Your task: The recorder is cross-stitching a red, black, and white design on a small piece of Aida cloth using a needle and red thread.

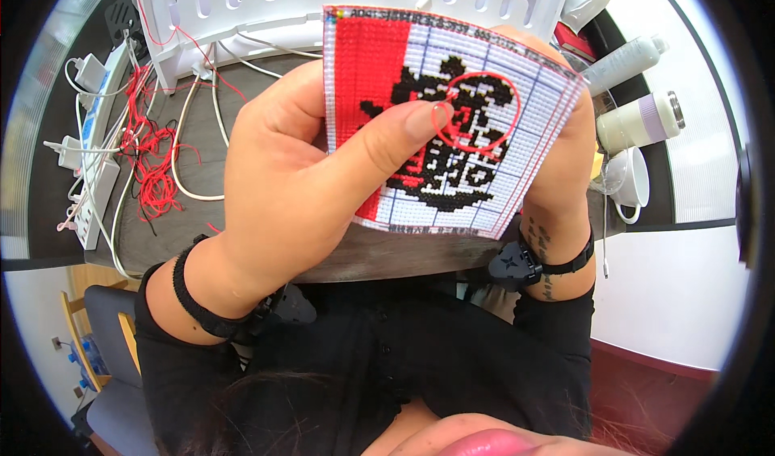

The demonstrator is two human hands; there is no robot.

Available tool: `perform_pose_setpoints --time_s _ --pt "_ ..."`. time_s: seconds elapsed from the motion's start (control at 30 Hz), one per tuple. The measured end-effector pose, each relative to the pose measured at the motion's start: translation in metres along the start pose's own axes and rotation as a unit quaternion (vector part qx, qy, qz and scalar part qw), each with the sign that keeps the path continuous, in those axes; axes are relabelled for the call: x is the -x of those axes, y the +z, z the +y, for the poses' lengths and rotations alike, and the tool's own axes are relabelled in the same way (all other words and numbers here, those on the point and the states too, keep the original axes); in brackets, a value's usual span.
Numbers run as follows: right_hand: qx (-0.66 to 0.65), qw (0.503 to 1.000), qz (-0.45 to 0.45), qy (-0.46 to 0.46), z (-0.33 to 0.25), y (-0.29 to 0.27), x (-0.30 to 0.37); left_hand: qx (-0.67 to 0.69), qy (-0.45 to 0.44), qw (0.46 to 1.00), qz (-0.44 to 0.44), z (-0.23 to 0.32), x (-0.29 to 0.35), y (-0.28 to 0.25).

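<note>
and here we are with the cross-stitch cloth (371, 60) held up in front of us, the counter (387, 264) stretching out below it. our left hand (282, 173) is on the cloth's left side, pinching it, thumb laid flat across the dark pixelated motif (448, 194) and fingers tucked behind. a thin red loop (518, 109) circles part of that motif, and our thumb tip reaches just inside it! over on the cloth's right, our right hand (571, 145) sits behind the edge, its fingers mostly hidden, so we can't tell how firmly it grips. look left of the cloth: a tangle of red and black thread (157, 186), with a power strip (103, 190) further out. beyond the cloth we've got a white rack (274, 32), and to its right a cream bottle (626, 128) and a white mug (638, 177).
</note>
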State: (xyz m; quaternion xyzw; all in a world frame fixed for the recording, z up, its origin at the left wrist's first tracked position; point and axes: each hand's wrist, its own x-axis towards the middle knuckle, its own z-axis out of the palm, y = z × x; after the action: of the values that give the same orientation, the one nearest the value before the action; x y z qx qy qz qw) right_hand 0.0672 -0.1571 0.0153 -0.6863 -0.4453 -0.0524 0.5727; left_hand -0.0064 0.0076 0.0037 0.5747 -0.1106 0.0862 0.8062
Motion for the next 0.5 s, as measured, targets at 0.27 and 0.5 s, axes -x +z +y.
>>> perform_pose_setpoints --time_s 0.27,0.5 --pt "-0.149 0.986 0.033 0.073 -0.001 -0.003 -0.009 0.072 0.027 0.997 -0.003 0.002 0.004 0.004" --pt "-0.514 0.845 0.025 0.145 0.008 0.012 -0.009 0.057 0.007 0.998 -0.001 0.000 0.003 0.002"
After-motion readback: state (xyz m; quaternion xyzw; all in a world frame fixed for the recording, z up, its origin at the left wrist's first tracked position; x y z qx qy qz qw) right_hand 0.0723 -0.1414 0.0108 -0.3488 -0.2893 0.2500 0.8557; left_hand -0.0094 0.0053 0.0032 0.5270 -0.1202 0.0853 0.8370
